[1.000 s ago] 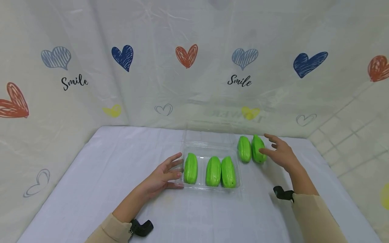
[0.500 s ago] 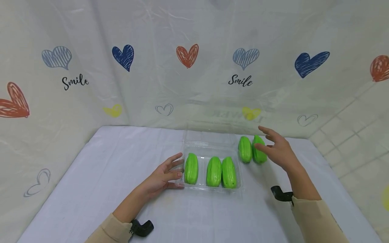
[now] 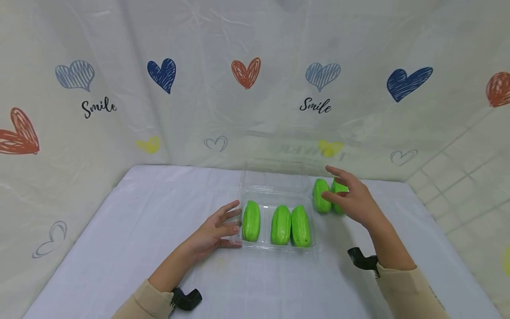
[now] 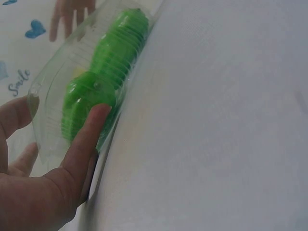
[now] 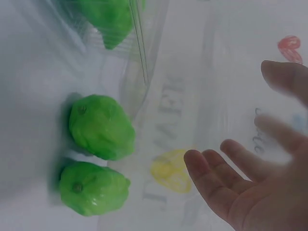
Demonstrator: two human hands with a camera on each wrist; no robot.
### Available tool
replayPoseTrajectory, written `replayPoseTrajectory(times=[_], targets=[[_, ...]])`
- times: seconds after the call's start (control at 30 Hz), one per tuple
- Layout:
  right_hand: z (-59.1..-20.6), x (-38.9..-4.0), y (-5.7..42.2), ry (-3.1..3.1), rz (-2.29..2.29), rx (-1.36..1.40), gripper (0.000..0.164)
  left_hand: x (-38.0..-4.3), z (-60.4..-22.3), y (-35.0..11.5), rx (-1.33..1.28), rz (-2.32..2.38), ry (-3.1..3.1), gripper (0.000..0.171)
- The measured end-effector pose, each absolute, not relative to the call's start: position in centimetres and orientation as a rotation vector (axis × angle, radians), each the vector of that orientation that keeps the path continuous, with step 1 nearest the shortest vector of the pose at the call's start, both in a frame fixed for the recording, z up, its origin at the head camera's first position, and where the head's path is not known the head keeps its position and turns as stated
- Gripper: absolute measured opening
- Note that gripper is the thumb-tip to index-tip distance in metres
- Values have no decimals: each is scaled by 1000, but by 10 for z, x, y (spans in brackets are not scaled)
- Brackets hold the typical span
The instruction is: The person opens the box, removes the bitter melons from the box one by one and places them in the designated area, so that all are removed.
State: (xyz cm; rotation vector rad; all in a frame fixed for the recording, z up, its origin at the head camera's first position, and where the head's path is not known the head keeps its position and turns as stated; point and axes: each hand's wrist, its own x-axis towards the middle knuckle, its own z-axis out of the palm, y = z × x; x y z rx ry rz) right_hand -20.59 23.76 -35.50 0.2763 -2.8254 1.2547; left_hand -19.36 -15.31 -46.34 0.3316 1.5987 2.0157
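A clear plastic clamshell box [image 3: 264,226] lies on the table with its lid [image 3: 275,177] folded back. Inside it are three ridged green fruits, one at the left [image 3: 251,221] and two side by side at the right [image 3: 281,225]. My left hand [image 3: 205,235] touches the box's left end, fingers spread and thumb [image 4: 86,137] straight along its wall. Behind the box's right side stand two more green fruits, the nearer to it [image 5: 101,127] and the outer one [image 5: 94,188]. Over these hovers my right hand [image 3: 354,201], fingers apart and nothing in its grasp; it partly covers the outer fruit.
A white cloth [image 3: 159,212] covers the table. Close behind it hangs a pale curtain [image 3: 191,110] printed with hearts and lettering. The box's raised lid stands near that curtain.
My right hand has moved left, from the outer loose fruit to over both loose fruits. My left hand stays at the box, and the fruits keep their places.
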Motion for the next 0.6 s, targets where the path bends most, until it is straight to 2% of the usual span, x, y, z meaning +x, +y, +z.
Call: replayPoseTrajectory(times=[0.6], targets=[[-360, -202, 210, -2806, 1286, 414, 72, -195, -464, -153, 327, 2013, 1601, 77]])
